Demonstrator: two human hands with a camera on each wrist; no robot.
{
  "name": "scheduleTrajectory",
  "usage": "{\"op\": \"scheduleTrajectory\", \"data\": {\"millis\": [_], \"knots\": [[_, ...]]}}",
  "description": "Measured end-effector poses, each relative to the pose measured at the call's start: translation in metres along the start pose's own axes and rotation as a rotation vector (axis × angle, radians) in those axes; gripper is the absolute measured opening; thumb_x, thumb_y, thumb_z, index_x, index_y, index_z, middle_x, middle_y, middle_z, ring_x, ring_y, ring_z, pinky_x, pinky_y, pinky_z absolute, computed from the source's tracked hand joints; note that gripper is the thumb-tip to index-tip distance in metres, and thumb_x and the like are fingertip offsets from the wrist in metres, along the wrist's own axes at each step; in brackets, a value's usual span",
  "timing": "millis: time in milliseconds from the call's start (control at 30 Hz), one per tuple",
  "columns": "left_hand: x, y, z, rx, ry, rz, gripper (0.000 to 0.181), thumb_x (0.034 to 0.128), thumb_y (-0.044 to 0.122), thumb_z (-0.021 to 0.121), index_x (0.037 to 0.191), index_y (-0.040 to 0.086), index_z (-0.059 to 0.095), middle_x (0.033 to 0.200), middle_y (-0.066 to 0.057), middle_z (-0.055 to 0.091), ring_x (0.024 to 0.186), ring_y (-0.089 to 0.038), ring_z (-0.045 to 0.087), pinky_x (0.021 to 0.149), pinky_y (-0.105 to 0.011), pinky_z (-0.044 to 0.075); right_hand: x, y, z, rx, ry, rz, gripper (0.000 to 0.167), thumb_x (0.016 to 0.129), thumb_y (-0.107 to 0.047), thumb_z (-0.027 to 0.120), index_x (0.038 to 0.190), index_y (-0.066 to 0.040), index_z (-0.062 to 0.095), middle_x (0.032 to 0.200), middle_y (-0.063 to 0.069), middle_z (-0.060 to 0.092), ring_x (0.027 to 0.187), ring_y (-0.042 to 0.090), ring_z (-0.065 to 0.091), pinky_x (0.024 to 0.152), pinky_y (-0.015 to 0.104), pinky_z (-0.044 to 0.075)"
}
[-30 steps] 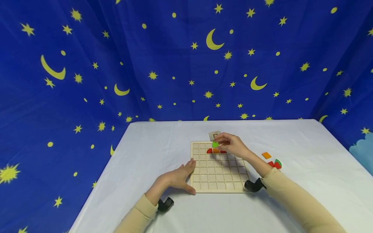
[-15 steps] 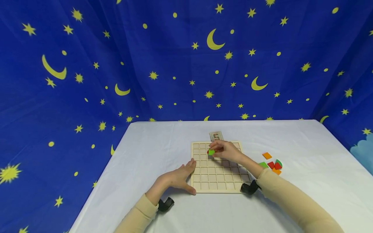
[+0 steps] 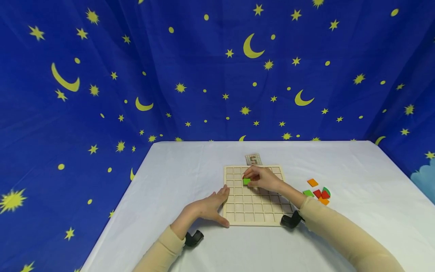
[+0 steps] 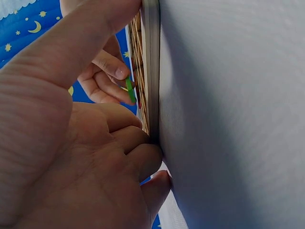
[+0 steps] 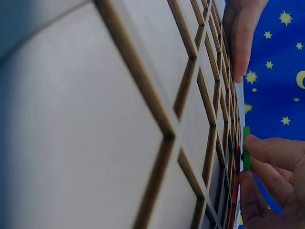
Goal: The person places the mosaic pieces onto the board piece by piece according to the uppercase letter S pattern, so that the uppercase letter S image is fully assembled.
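Between thumb and fingers, my right hand [image 3: 266,179] pinches a green square piece [image 3: 246,182] over the upper left part of the wooden grid board [image 3: 257,223]. In the right wrist view the green piece [image 5: 246,149] stands on edge just off the grid, held by the right hand [image 5: 276,176], with red pieces [image 5: 237,167] low on the board beside it. My left hand [image 3: 208,207] rests at the board's left edge, fingers and thumb spread. The left wrist view shows the left hand [image 4: 105,157] against the board's rim [image 4: 152,71]. The right hand partly hides the pieces on the board.
Behind the board lies a small patterned card [image 3: 253,159]. To the right of the board are loose pieces: an orange one [image 3: 312,183], a green one [image 3: 308,193], a red one [image 3: 317,193] and several others. A blue starry cloth [image 3: 204,68] hangs behind the white table [image 3: 183,166].
My right hand has moved left and slightly toward me with the green piece, from the board's back edge down to its upper left cells. The left hand stays at the board's edge.
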State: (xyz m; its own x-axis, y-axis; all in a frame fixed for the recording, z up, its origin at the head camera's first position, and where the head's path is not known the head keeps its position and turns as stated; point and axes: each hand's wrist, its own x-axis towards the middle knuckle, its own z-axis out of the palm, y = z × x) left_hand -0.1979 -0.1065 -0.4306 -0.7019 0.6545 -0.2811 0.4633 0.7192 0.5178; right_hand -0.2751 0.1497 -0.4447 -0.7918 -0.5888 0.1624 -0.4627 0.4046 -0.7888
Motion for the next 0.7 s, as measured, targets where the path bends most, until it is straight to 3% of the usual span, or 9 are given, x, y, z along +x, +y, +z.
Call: {"op": "scheduleTrajectory", "data": {"millis": [267,500,700], "knots": [[-0.0013,0.0009,-0.0007,-0.005,0.002,0.01,0.114,0.0734,0.041,0.08,0.148,-0.007,0.008,0.154,-0.022,0.0,0.142,-0.027,0.006,0.114,-0.041,0.009,0.0007,0.0002,0.0007,-0.032,0.009,0.0,0.03,0.081,-0.002,0.071,0.11,-0.001,0.062,0.101,0.012,0.068,0.09,0.024,0.064,0.077,0.033,0.053],[-0.0009,0.0,0.0002,-0.001,-0.001,0.001,0.115,0.0726,0.043,0.08,0.148,-0.005,0.008,0.155,-0.019,0.0,0.142,-0.026,0.005,0.114,-0.039,0.009,0.0012,-0.0011,0.0017,0.003,-0.017,-0.007,0.028,0.081,-0.001,0.072,0.108,-0.002,0.063,0.101,0.01,0.068,0.092,0.023,0.064,0.079,0.029,0.052],[-0.0002,-0.0018,0.001,0.003,0.001,-0.006,0.116,0.0721,0.045,0.079,0.149,-0.004,0.007,0.156,-0.017,-0.001,0.142,-0.025,0.005,0.114,-0.039,0.009,0.0015,-0.008,-0.0051,0.02,0.017,-0.007,0.027,0.085,-0.002,0.068,0.11,0.001,0.061,0.103,0.013,0.067,0.092,0.024,0.063,0.078,0.029,0.052]]}}
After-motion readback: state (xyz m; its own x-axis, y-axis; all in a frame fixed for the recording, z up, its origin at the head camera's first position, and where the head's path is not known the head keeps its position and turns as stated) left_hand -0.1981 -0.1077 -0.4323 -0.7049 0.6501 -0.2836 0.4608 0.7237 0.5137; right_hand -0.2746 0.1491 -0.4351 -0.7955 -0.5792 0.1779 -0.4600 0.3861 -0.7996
